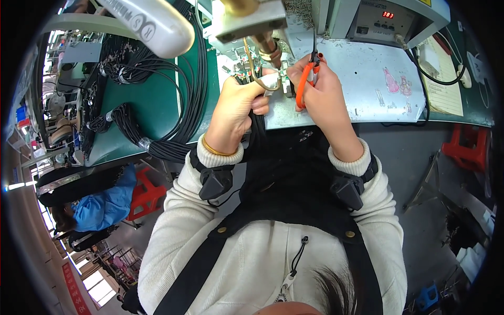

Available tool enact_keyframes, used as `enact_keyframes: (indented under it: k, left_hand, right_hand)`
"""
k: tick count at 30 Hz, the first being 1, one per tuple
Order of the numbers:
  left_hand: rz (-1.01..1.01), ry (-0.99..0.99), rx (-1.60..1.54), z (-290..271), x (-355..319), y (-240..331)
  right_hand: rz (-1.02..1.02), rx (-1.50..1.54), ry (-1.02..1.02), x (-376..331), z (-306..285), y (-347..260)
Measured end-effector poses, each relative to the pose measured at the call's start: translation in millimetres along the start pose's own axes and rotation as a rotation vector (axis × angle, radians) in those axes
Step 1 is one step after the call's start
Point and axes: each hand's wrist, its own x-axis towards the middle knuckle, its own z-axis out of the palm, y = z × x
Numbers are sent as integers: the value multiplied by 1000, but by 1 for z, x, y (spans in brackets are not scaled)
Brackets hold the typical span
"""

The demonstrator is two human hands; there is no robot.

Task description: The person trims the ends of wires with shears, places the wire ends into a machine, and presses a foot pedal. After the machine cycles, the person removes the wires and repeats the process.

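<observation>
My left hand (234, 110) is closed, its fingers curled and the thumb, in a white wrap (269, 81), reaching under the machine head (268, 47). What lies in its grip is hidden. Black cables (256, 131) hang down just below it, by the table edge. Small green and white parts (242, 68) lie beyond its knuckles. Orange-handled scissors (303, 88) are in my right hand (325, 94), which is closed round them with the dark tips pointing away from me. Between the hands stands a small metal fixture (287, 81), close to the right fingers.
Coiled black cables (170, 131) cover the green table (126, 134) at left. A white lamp-like cylinder (157, 29) overhangs it. At right are a control box (386, 21) with a red display, a white sheet (367, 94) and a notepad (446, 92). Red stools (467, 147) stand below.
</observation>
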Motion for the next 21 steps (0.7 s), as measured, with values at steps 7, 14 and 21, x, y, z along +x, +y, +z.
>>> enact_keyframes:
  k: [7, 14, 21]
  left_hand:
    - [-30, 95, -97, 6, -38, -4]
    - [102, -125, 81, -4, -73, -26]
    - [58, -139, 236, 11, -84, -23]
  right_hand:
    - [34, 302, -211, -30, -6, -21]
    - [-98, 79, -241, -52, -9, -29]
    - [-32, 55, -266, -66, -7, -37]
